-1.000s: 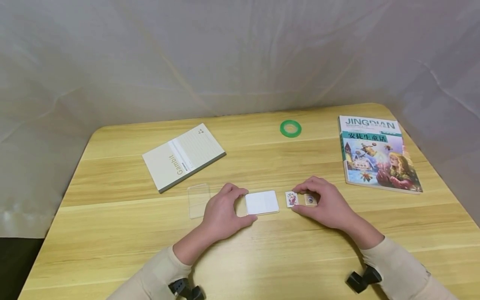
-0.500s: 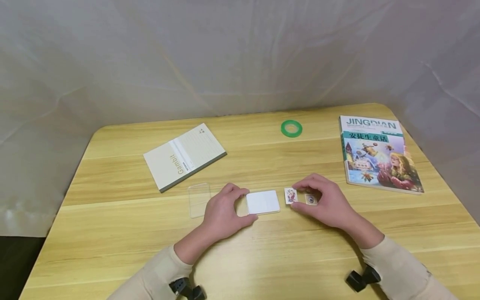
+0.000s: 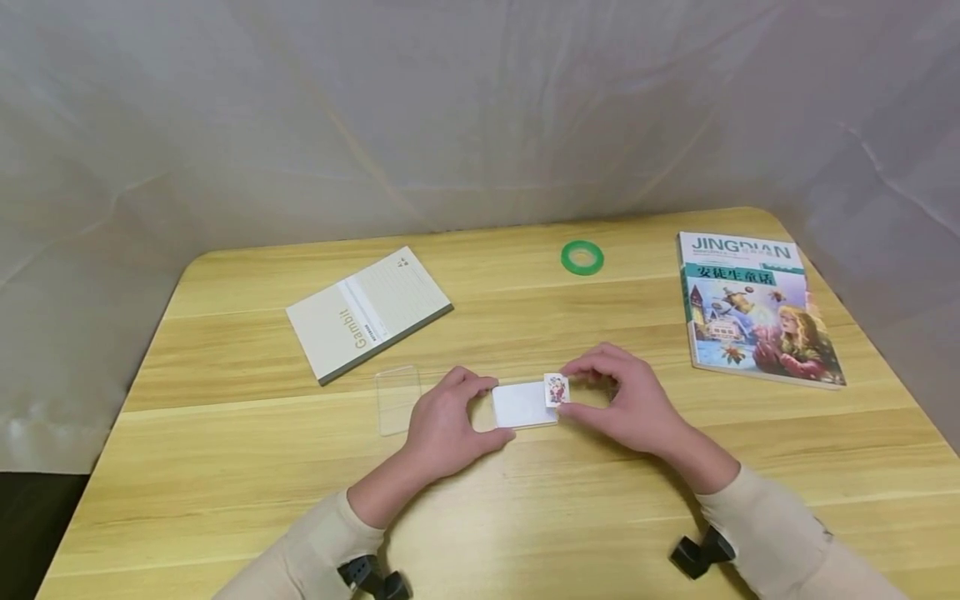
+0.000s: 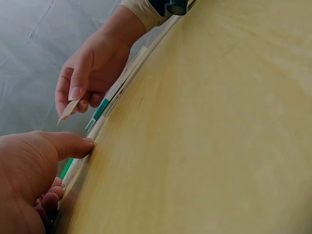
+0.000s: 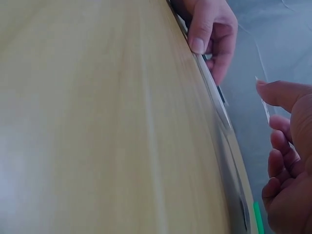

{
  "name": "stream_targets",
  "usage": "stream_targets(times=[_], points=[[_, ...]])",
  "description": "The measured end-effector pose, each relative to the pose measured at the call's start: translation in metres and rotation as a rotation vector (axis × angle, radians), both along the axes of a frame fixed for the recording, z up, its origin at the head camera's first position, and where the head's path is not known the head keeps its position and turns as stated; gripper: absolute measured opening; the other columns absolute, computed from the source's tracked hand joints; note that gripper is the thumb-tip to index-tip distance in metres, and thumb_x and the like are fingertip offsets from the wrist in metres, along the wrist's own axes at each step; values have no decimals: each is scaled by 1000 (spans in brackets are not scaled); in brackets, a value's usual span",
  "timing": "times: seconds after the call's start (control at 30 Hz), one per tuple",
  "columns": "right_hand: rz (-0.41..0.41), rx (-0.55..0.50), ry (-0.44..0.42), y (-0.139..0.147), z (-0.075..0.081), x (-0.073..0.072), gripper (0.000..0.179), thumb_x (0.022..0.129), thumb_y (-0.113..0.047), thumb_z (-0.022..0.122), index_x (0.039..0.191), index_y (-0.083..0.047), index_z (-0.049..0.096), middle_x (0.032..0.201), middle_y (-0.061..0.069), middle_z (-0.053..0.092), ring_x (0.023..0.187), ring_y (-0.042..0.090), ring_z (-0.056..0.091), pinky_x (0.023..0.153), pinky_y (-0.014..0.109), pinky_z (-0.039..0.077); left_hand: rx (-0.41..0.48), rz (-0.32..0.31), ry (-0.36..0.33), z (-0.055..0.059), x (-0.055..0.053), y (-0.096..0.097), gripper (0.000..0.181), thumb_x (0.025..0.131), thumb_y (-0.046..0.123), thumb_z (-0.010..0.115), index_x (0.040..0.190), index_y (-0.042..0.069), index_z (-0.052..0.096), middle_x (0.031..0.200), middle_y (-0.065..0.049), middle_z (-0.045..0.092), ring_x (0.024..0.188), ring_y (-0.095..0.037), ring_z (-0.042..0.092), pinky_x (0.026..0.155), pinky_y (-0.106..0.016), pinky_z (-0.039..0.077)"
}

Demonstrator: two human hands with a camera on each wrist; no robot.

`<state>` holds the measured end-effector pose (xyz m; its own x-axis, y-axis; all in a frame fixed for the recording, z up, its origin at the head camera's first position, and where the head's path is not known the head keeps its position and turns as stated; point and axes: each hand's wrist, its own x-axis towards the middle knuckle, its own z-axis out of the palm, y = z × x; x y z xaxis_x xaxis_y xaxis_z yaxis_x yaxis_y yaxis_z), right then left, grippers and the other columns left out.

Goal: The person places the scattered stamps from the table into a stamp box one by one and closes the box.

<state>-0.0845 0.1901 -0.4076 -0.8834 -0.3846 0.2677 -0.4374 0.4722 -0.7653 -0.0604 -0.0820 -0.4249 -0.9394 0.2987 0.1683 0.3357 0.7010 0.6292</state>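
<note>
A white card [image 3: 517,406] with a clear rim lies flat on the table. My left hand [image 3: 444,425] holds its left end, thumb at the near edge and index finger at the far edge. My right hand [image 3: 633,408] pinches a small paper picture [image 3: 556,390], printed with a colourful figure, between thumb and fingertips. It appears over the card's right end. In the left wrist view the paper picture [image 4: 68,110] looks thin, slightly bent and lifted off the table. A clear plastic sheet [image 3: 398,402] lies left of my left hand.
A Gambit notebook [image 3: 367,312] lies at the back left. Behind the hands is a roll of green tape [image 3: 582,257]. An illustrated book [image 3: 757,308] lies at the right. A grey curtain [image 3: 480,117] hangs behind the wooden table [image 3: 495,533].
My right hand has lifted the small paper picture and carried it left over the white card's right end. A second small picture, seen earlier, is now out of sight. My left hand stays put.
</note>
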Motion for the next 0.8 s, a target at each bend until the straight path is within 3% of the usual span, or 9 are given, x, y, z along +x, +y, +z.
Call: stream_targets(times=[0.8], points=[[88, 54, -76, -46, -2, -2, 38, 72, -25, 92, 105, -19, 75, 94, -4, 63, 84, 16, 54, 74, 35, 46, -2, -4, -39, -1, -2, -1, 62, 68, 44, 90, 119, 14, 71, 104, 8, 58, 87, -10, 56, 72, -32, 46]])
